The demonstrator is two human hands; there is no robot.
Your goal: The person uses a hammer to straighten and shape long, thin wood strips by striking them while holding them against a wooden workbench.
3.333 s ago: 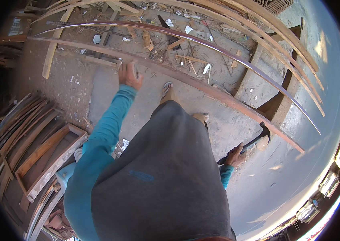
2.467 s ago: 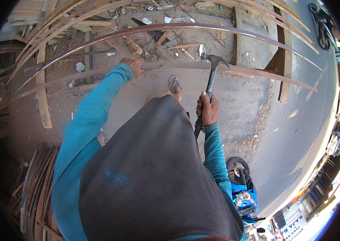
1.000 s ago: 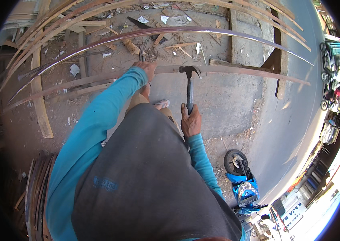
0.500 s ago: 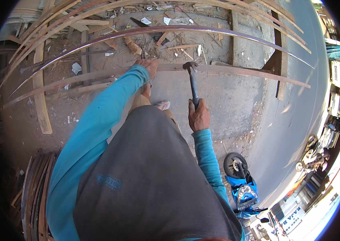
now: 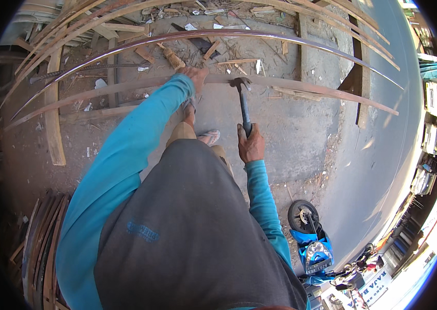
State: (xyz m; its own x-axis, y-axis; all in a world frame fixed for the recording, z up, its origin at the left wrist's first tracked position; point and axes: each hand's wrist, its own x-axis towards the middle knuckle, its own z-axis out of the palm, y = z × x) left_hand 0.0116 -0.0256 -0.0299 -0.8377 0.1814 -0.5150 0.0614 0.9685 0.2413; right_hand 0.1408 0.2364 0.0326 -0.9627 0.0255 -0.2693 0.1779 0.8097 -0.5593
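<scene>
Across the view in front of me runs a long, thin wooden strip [image 5: 301, 87], reddish brown. My left hand [image 5: 194, 77] is closed over it near its middle. In my right hand [image 5: 251, 144] is a claw hammer [image 5: 244, 103], gripped low on its dark handle. The hammer's head lies at the strip, a short way right of my left hand; whether it touches the wood I cannot tell. Just beyond, a slimmer dark, shiny strip [image 5: 270, 34] runs roughly alongside.
More long wooden strips [image 5: 332, 23] lie farther off, over upright-looking beams [image 5: 53, 119]. Wood scraps [image 5: 174, 58] litter the ground. A stack of boards [image 5: 45, 248] stands at the lower left. A blue motorcycle [image 5: 314, 248] is parked at the lower right, beside a road [image 5: 368, 170].
The hammer head has tilted and shifted slightly left along the strip, and my right hand has moved slightly left with it. My left hand keeps its hold on the wood.
</scene>
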